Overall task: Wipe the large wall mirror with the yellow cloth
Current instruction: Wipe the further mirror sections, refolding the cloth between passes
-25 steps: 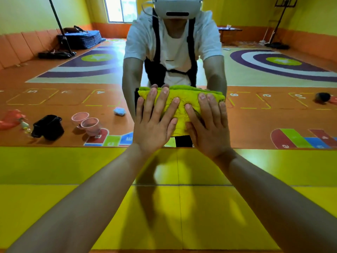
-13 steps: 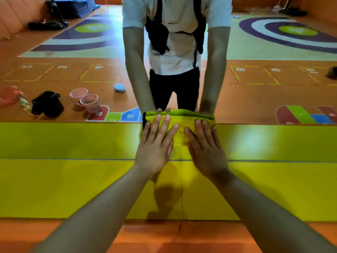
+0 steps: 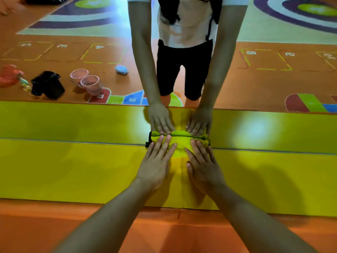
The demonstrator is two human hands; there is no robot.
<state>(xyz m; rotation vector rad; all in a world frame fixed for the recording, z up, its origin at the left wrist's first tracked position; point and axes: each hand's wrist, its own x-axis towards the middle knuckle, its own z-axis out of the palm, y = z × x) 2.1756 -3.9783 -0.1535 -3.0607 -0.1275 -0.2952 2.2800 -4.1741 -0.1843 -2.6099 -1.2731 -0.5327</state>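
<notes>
The folded, fuzzy yellow cloth [image 3: 179,143] lies bunched at the bottom edge of the large wall mirror [image 3: 264,79], pressed under the straight, slightly spread fingers of the left hand [image 3: 156,166] and right hand [image 3: 203,168].

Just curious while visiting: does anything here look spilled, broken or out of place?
Nothing looks spilled or broken. The only clutter shows reflected in the mirror: two pink cups, a black container and a small blue crumpled thing sit loose on the orange floor.
</notes>
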